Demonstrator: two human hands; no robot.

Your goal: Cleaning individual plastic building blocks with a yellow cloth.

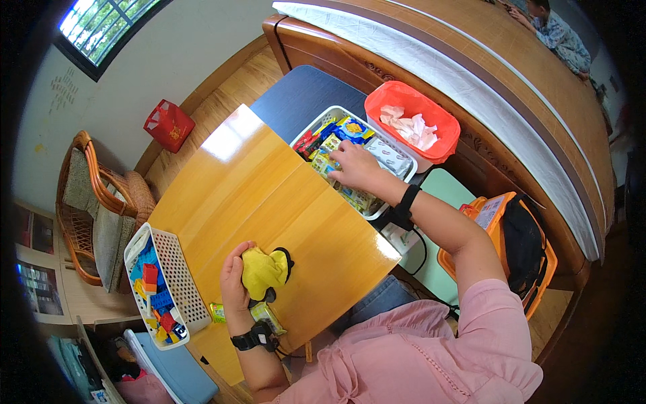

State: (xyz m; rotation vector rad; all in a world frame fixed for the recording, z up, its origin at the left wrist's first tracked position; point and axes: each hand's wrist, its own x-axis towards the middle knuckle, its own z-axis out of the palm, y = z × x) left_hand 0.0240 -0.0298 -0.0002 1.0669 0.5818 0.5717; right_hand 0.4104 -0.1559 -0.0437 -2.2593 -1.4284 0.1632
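My left hand [235, 280] rests on the wooden table [282, 202] against a yellow cloth item with black trim [265, 272]; its palm side is hidden, so a firm grip cannot be confirmed. Small green-and-yellow snack packets [268, 318] lie by that wrist. My right hand [353, 164] is over a white plastic basket [367, 216] of packaged snacks, fingers apart and curved down onto green-yellow packets [323, 162]. Blue packets [353, 130], red packets and silvery-white packets [388, 155] share the basket. Whether the fingertips pinch a packet is unclear.
A perforated white basket [186, 272] of toy building bricks stands at the table's left edge. Beyond the snack basket is a red-lined bin [444, 129] with crumpled tissues. An orange container [497, 222] stands at right, a rattan chair [101, 212] at left. Another person is at upper right.
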